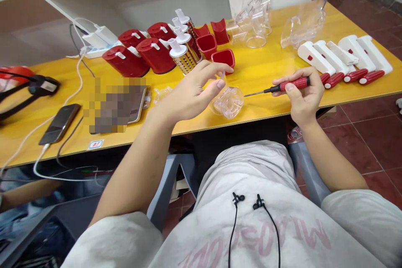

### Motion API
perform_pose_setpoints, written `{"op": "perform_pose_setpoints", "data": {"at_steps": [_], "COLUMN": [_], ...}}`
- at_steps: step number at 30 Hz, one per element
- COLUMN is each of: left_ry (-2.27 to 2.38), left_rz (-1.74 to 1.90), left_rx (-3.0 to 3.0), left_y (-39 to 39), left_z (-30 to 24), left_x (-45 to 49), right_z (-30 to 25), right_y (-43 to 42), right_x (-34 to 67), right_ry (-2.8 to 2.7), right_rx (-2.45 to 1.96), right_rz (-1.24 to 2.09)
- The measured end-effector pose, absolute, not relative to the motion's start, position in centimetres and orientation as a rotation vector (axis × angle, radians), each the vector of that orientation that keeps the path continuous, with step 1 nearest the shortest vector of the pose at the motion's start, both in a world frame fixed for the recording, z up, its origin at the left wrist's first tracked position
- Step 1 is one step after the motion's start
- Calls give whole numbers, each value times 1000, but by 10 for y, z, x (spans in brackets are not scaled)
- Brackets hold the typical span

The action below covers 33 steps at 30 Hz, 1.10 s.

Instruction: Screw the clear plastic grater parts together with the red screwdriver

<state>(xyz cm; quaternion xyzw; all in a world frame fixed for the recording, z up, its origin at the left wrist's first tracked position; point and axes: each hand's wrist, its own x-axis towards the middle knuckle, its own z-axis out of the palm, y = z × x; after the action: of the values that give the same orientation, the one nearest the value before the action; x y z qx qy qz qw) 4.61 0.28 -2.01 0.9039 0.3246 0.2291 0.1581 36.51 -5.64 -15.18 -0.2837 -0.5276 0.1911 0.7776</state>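
Observation:
My left hand [201, 88] is curved round the upper part of a clear plastic housing [233, 104], thumb and index finger on either side of it. The housing's round end faces right, near the table's front edge. Its other fingers' contact is hidden. In my right hand [303, 96] is a screwdriver [295, 85] with a red and black handle. Its thin shaft points left, with the tip close to the housing's round end; whether they touch, I cannot tell.
Behind my left hand stand red bases [157, 55], perforated metal drums [185, 60] and red cups [223, 57]. More clear housings [256, 29] are at the back. White handles with red grips [317, 59] line the right. A tablet [138, 104], phone [60, 123] and cables lie left.

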Motion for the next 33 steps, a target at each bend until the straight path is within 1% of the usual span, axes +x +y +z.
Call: {"op": "perform_pose_setpoints", "data": {"at_steps": [12,21,27,33], "left_ry": [1083,1181,1261,1295], "left_rz": [804,902,954,1034], "left_rx": [2579,2509,2478,2477], "left_y": [-9,-15,-19,-20], "left_z": [-31,-39,-45,-51], "left_x": [48,53,55,59], "right_z": [-150,-153,-152,-138], "right_y": [-65,-67,-62,-69], "right_x": [357,357,381,392], "right_ry": [-1180,-1251,-1369,-1435], "right_rx": [-567,-614,-812,-1102], "right_rz": [345,465,586,460]}}
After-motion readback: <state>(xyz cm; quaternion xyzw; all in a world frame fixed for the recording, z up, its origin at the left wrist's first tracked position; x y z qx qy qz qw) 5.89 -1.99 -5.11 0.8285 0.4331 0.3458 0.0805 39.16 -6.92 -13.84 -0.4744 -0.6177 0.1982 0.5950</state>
